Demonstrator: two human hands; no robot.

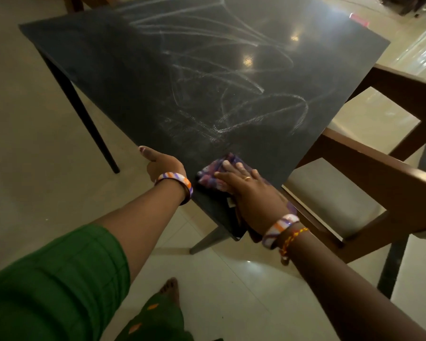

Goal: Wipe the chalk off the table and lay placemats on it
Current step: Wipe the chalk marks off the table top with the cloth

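A black square table [113,67] fills the upper middle of the head view, its near corner pointing at me. White chalk scribbles [231,94] cover most of its top. My right hand [251,190] lies flat with straight fingers on a purple patterned cloth [210,177] near the table's near corner, pressing it against the tabletop. My left hand [161,166] grips the table's near left edge, fingers curled under it and thumb on top. No placemats are visible.
A wooden chair [384,183] with a pale cushion stands close against the table's right side. Another brown chair back [403,87] is farther right. The floor is glossy pale tile [35,143]. My bare foot [170,289] shows below.
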